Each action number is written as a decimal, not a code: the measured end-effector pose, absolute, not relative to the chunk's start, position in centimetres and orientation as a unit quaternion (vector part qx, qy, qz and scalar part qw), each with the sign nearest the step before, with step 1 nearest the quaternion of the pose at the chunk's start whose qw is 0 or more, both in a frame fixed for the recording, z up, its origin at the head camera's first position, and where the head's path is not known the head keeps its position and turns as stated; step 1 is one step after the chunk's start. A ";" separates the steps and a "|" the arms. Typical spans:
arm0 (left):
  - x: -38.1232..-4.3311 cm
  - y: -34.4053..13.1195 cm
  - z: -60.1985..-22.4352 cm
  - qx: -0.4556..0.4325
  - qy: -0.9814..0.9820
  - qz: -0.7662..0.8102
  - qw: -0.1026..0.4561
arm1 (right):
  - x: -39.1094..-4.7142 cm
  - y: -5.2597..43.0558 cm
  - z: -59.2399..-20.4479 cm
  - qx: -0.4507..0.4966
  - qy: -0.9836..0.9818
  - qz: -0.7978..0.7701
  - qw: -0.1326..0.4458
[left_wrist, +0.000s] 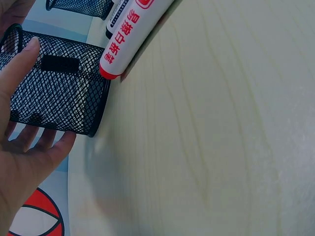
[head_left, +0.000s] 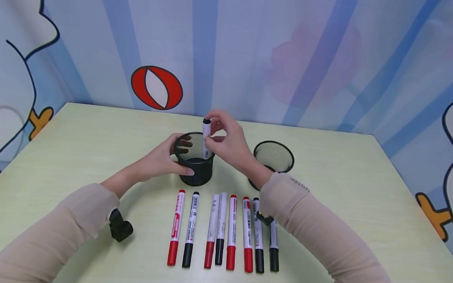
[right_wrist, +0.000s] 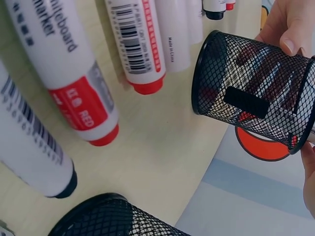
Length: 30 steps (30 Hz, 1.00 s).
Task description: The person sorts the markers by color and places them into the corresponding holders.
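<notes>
My left hand (head_left: 162, 156) is wrapped around a black mesh pen cup (head_left: 196, 174), its thumb across the near side and the other fingers behind. Over that cup, my right hand (head_left: 228, 139) pinches a white whiteboard marker (head_left: 206, 134) with a black end uppermost. The marker is upright, and its lower part overlaps the cup's opening. In the left wrist view the cup's mesh wall (left_wrist: 54, 93) sits between thumb and fingers. From the right wrist, the same cup (right_wrist: 246, 83) appears sideways, with the left fingers around it.
Several red and black markers lie in a row before the cup, from a red marker (head_left: 176, 227) to a black marker (head_left: 274, 251) partly under the right sleeve. A second mesh cup (head_left: 274, 155) stands behind the right forearm. A patterned wall (head_left: 237, 54) borders the table.
</notes>
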<state>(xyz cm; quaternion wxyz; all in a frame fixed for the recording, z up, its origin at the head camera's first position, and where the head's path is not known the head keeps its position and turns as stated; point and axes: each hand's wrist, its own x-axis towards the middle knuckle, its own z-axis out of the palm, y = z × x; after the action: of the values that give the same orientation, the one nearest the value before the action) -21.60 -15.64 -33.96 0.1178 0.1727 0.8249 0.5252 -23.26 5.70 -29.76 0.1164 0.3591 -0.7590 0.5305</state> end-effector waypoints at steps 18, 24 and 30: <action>-21.4 -15.6 -33.8 0.173 0.826 0.524 0.115 | -22.9 5.7 -30.7 0.369 -0.766 0.512 0.119; -21.4 -15.6 -33.8 0.175 0.823 0.528 0.116 | -22.9 5.7 -30.9 0.377 -0.764 0.509 0.123; -21.4 -15.6 -33.8 0.174 0.823 0.528 0.116 | -23.0 5.7 -31.1 0.389 -0.764 0.496 0.136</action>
<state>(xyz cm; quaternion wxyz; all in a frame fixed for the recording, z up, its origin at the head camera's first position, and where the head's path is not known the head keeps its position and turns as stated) -21.39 -15.56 -33.81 0.1159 0.1744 0.8228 0.5283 -22.95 5.71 -31.13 0.1359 0.3887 -0.7642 0.4965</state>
